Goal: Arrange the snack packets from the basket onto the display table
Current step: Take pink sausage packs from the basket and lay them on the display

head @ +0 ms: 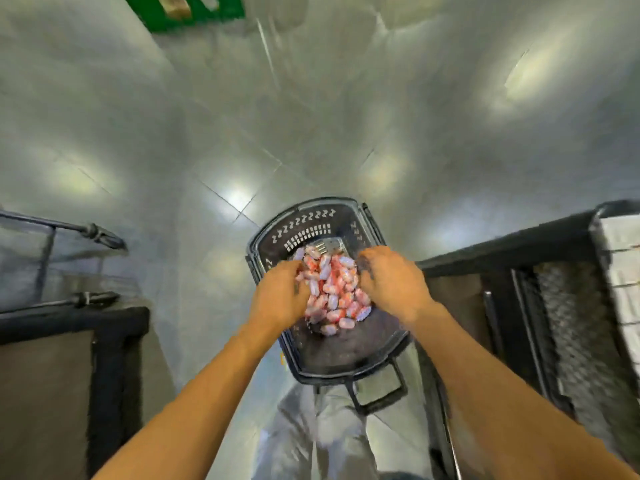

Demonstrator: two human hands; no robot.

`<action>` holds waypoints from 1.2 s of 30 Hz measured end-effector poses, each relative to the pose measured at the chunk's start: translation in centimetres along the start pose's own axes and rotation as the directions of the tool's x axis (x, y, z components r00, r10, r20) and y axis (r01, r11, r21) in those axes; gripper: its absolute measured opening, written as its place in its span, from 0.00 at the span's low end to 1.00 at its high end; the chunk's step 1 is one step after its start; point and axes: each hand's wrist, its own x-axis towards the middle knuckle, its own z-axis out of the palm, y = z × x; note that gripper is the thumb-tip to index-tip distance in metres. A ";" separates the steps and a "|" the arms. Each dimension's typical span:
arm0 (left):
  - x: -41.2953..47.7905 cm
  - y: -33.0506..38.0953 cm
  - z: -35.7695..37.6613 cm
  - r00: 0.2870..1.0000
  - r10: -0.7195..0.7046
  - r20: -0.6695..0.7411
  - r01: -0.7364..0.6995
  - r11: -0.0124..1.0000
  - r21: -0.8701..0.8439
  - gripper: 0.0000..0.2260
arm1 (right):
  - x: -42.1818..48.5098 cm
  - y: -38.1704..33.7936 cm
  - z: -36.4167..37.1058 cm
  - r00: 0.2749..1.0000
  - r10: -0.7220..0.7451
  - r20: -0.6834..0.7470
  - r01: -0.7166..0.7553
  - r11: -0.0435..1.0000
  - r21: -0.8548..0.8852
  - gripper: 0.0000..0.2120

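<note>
- On the tiled floor [242, 133], just before the person, stands the black basket [349, 355]. The snack packets [332, 285] lie heaped inside it — none is seen outside.
- The left hand [282, 294] and the right hand [393, 282] enter the heap from opposite sides, fingers curled round packets, probably to lift many together.
- Dark frames [502, 245] stand at both sides; which one carries the display surface I cannot tell — everything is blurred.
</note>
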 end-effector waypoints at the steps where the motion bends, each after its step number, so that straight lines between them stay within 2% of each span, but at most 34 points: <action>1: -1.4 1.8 -2.1 0.999 0.049 -0.022 -0.048 0.998 0.045 0.13 | -1.7 -1.0 -2.5 1.000 -0.008 -0.020 0.008 0.999 -0.037 0.13; 5: -6.1 8.0 -8.9 0.964 0.258 -0.061 -0.241 0.948 0.208 0.08 | -8.2 -3.9 -10.6 0.994 0.021 -0.109 -0.038 0.987 -0.156 0.14; 10: -9.2 13.5 -13.1 0.894 0.448 0.009 -0.430 0.851 0.301 0.13 | -16.0 -4.7 -16.2 0.957 0.069 -0.283 -0.130 0.970 -0.204 0.13; 13: -9.6 16.3 -14.0 0.808 0.582 0.093 -0.571 0.734 0.367 0.14 | -20.3 -4.2 -17.7 0.904 0.204 -0.377 -0.279 0.947 -0.158 0.15; 15: -9.5 18.1 -14.0 0.731 0.670 0.127 -0.665 0.661 0.348 0.13 | -23.4 -3.8 -18.0 0.846 0.318 -0.428 -0.390 0.916 -0.091 0.15; 17: -10.1 20.0 -13.7 0.640 0.746 0.184 -0.757 0.571 0.318 0.13 | -27.3 -3.8 -17.5 0.761 0.441 -0.476 -0.501 0.865 -0.001 0.15; 21: -13.3 24.0 -11.7 0.403 0.851 0.337 -0.907 0.322 0.273 0.12 | -35.7 -4.5 -14.8 0.553 0.652 -0.518 -0.655 0.725 0.214 0.18; 26: -20.8 27.4 -6.9 0.124 0.846 0.518 -0.991 0.080 0.108 0.14 | -47.5 -8.0 -9.8 0.274 0.853 -0.443 -0.777 0.468 0.421 0.20; 32: -33.0 29.3 -0.8 -0.224 0.766 0.602 -0.974 -0.183 -0.130 0.14 | -60.4 -14.0 -2.6 -0.066 0.946 -0.318 -0.789 0.145 0.597 0.17; 36: -42.4 29.2 2.8 -0.413 0.670 0.617 -0.907 -0.360 -0.217 0.12 | -68.0 -18.0 2.0 -0.238 0.937 -0.254 -0.782 -0.030 0.622 0.18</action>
